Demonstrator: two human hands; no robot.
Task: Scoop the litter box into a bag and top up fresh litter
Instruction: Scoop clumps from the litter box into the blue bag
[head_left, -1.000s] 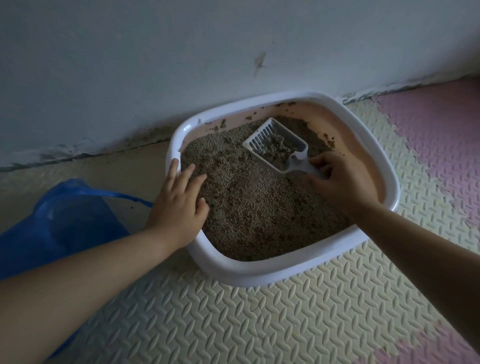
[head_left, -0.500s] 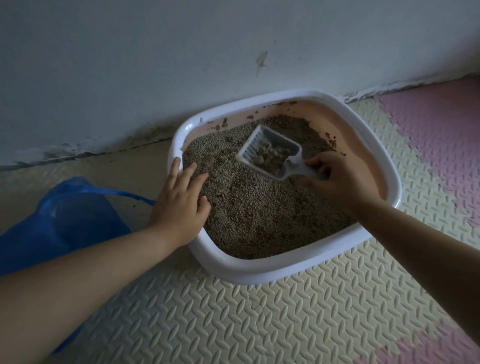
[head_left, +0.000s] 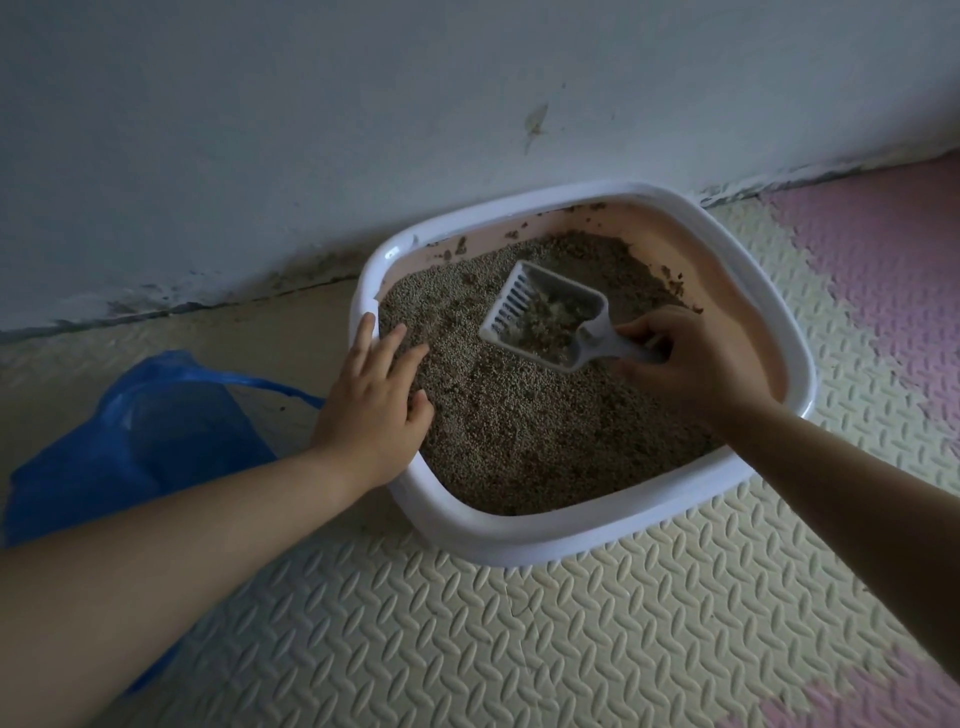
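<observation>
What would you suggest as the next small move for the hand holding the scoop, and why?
Probably carry the litter scoop left over the rim of the litter box toward the blue bag. The right hand grips its handle, clumps sit in it, and the bag lies left of the box, past the left hand resting on the rim.

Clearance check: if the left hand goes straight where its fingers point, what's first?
Likely the litter, then the far-left inner wall of the litter box. The left hand points left of the scoop; its height is unclear.
</observation>
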